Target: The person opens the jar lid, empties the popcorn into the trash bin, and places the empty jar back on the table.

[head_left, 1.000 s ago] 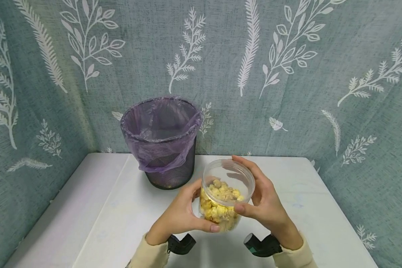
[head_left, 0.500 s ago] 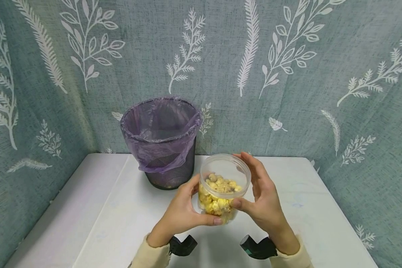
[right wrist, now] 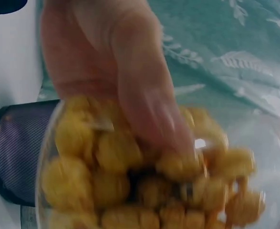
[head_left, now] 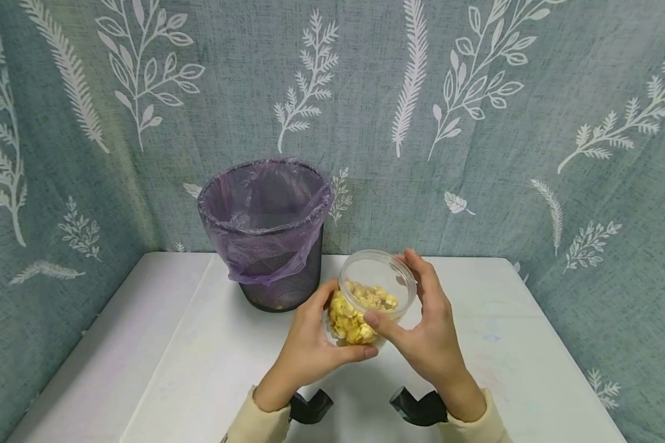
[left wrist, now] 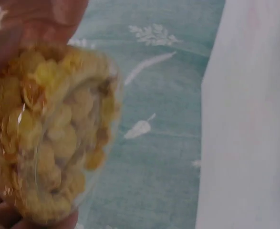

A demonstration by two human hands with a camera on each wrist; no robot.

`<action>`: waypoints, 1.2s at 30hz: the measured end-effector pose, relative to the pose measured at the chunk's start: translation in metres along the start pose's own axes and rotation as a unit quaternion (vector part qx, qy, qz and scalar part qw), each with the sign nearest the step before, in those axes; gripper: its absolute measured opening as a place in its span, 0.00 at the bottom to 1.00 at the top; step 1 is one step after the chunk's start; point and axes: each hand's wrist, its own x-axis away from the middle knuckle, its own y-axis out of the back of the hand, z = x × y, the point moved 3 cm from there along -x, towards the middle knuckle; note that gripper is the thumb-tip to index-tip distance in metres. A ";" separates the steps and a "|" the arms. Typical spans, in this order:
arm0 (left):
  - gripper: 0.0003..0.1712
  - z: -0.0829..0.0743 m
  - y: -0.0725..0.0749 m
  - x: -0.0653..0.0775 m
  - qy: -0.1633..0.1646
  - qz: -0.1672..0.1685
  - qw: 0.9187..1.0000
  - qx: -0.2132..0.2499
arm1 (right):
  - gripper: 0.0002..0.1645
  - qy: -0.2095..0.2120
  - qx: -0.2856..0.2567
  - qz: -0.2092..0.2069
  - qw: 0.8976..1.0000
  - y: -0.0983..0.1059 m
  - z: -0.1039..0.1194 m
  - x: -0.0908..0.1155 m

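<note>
In the head view a clear plastic jar (head_left: 356,326) of yellow popcorn (head_left: 349,317) is held above the white table, tilted. My left hand (head_left: 313,344) grips its lower part from the left, thumb along the near side. My right hand (head_left: 427,335) holds the jar's round clear top from the right, thumb on the near rim and fingers around the far side. Whether a clear lid covers the top is hard to tell. The left wrist view shows the jar's base (left wrist: 63,143) close up, blurred. In the right wrist view a thumb (right wrist: 149,90) crosses the popcorn-filled jar wall.
A black mesh bin (head_left: 279,289) with a purple plastic liner (head_left: 266,252) stands on the table (head_left: 199,369), left of and behind the jar. Patterned green-grey cloth (head_left: 366,123) hangs around the back and sides.
Both hands have lifted the jar slightly up and away in the head view, and its tilt has changed. My right thumb has shifted left along the near rim. The bin stays put.
</note>
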 end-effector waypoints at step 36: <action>0.58 -0.009 0.015 0.001 -0.026 0.157 0.976 0.150 | 0.43 -0.008 -0.271 0.028 0.962 0.083 -0.039 -0.020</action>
